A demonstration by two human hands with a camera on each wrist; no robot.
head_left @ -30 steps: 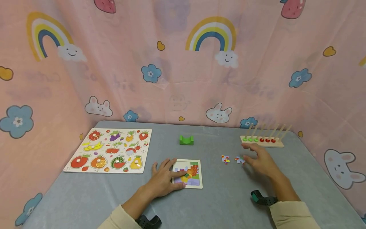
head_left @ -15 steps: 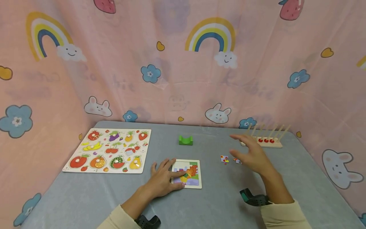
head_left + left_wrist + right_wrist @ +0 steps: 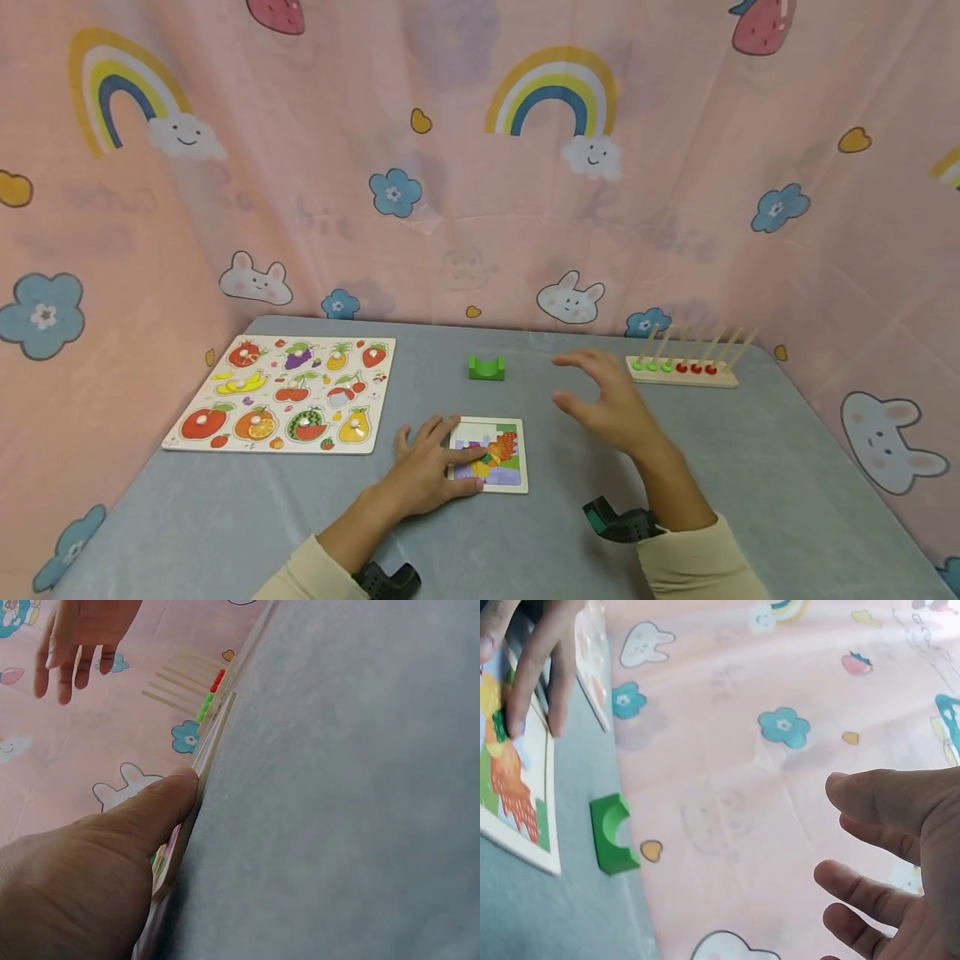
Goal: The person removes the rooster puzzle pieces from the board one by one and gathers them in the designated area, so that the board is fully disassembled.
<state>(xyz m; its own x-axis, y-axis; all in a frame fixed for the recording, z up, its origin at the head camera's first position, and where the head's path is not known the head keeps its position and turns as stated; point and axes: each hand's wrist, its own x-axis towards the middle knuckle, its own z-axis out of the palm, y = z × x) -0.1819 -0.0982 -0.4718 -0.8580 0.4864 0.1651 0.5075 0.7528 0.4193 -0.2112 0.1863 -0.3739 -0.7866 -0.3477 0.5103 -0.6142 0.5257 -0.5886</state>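
Note:
My left hand (image 3: 427, 475) rests on a small framed jigsaw puzzle (image 3: 508, 450) with a colourful picture, partly covering it. Its index finger lies across the picture, and the thumb (image 3: 161, 802) presses the frame's edge in the left wrist view. To the right of the puzzle, my right hand (image 3: 611, 404) is raised over the table, thumb and index finger spread apart. The right wrist view shows nothing between its fingers (image 3: 870, 889). Two loose jigsaw pieces seen earlier on the table are hidden behind this hand.
A green block with a half-round cut-out (image 3: 487, 375) stands behind the puzzle. The fruit knob-puzzle board (image 3: 332, 412) lies at the left. At the back right is a wooden peg rack (image 3: 720, 381) with green and red beads. A pink patterned curtain (image 3: 465, 233) hangs behind the table.
My right hand has moved left from beside the peg rack and loose pieces, uncovering the rack's beads and hiding the pieces. The left hand has stayed on the puzzle.

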